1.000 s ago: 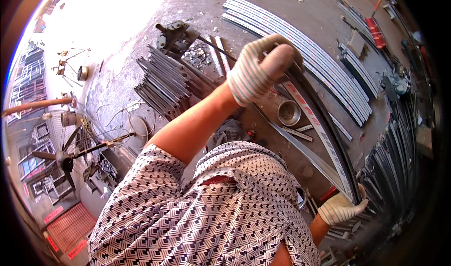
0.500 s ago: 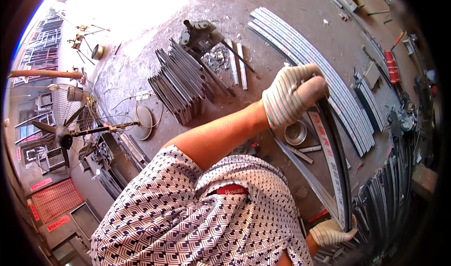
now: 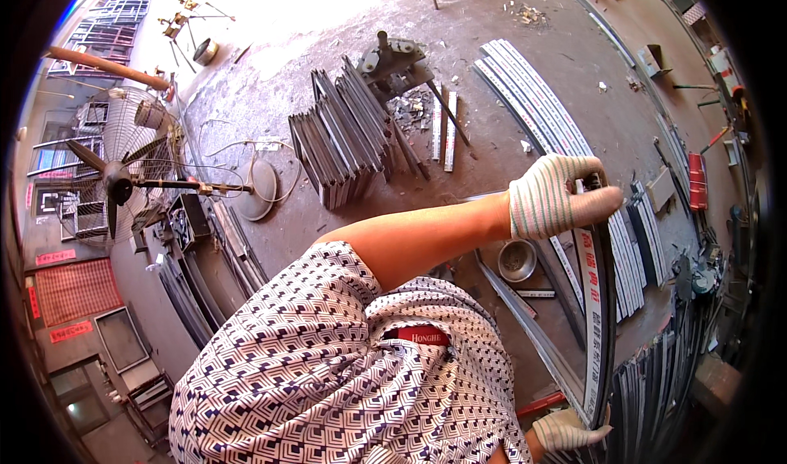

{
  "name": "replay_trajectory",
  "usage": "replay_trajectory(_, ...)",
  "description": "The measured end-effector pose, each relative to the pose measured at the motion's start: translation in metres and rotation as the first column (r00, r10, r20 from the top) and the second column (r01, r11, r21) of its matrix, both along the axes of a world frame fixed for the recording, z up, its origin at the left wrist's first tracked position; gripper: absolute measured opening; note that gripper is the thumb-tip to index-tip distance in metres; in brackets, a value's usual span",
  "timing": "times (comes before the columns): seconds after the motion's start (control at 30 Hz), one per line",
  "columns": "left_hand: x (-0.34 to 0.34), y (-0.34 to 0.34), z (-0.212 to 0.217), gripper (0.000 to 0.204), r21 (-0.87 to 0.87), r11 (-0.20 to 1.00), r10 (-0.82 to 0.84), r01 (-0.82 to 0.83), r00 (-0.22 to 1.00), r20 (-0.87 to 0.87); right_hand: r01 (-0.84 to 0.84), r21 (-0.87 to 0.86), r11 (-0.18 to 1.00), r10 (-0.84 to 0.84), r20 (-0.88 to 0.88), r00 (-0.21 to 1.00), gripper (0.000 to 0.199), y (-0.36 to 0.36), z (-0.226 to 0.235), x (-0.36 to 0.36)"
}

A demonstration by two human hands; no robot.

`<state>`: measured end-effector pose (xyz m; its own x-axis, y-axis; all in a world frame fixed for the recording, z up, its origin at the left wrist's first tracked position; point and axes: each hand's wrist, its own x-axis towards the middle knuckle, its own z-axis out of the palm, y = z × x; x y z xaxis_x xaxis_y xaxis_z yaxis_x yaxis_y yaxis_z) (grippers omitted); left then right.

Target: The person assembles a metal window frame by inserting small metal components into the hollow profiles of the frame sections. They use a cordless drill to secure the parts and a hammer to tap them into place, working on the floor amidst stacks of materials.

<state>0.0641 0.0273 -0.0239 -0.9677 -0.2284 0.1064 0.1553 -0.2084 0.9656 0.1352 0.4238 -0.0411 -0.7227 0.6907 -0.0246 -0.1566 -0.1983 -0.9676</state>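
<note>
In the right half of the view, a long curved metal profile (image 3: 593,325), dark along its edge with a white printed film, stands between my gloved hands. My left hand (image 3: 556,197) reaches across and grips its upper end, thumb and fingers around it. Low at the right, my right hand (image 3: 566,431) is closed at the bottom end, its fingers partly hidden behind the metal. A thin grey bar (image 3: 533,326) slants down to meet the profile near that hand. Both gloves are pale knit with fine stripes.
Curved white-filmed strips (image 3: 537,95) lie on the floor beyond my left hand. Bent dark profiles (image 3: 340,140) stand stacked near a metal bench tool (image 3: 393,58). A metal bowl (image 3: 517,261) sits under my left forearm. A large fan (image 3: 119,181) stands left; more profiles (image 3: 648,390) crowd the lower right.
The whole view has shifted, with the floor items now farther right and lower. My left hand and the profile's upper end have moved right and down; both hands keep their hold.
</note>
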Motion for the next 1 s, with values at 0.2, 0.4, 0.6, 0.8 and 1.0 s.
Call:
replay_trajectory(0.2,0.006,-0.003,0.006,0.023,0.041,0.999,0.008,-0.011,0.998,0.067,-0.008,0.59,0.808,-0.032,0.057,0.998,0.04,0.009,-0.015,0.012)
replay_trajectory(0.4,0.004,0.0,0.0,0.022,0.056,0.998,0.012,-0.015,0.999,0.046,-0.014,0.33,0.944,-0.01,0.073,0.997,0.04,0.02,-0.016,0.018)
replay_trajectory(0.6,-0.005,0.002,-0.008,0.027,0.004,0.998,0.059,-0.058,0.998,-0.031,-0.004,0.144,0.99,0.001,0.021,1.0,0.043,0.003,-0.008,0.004)
replay_trajectory(0.8,-0.009,-0.013,0.014,0.028,-0.008,0.995,0.101,-0.102,0.992,-0.074,-0.042,0.034,0.999,0.042,-0.002,0.999,0.044,-0.01,0.025,-0.008)
replay_trajectory(1.0,-0.004,-0.042,0.057,0.04,-0.03,0.983,0.174,-0.179,0.978,-0.119,-0.197,-0.162,0.967,0.153,-0.248,0.957,0.06,-0.113,0.1,-0.013)
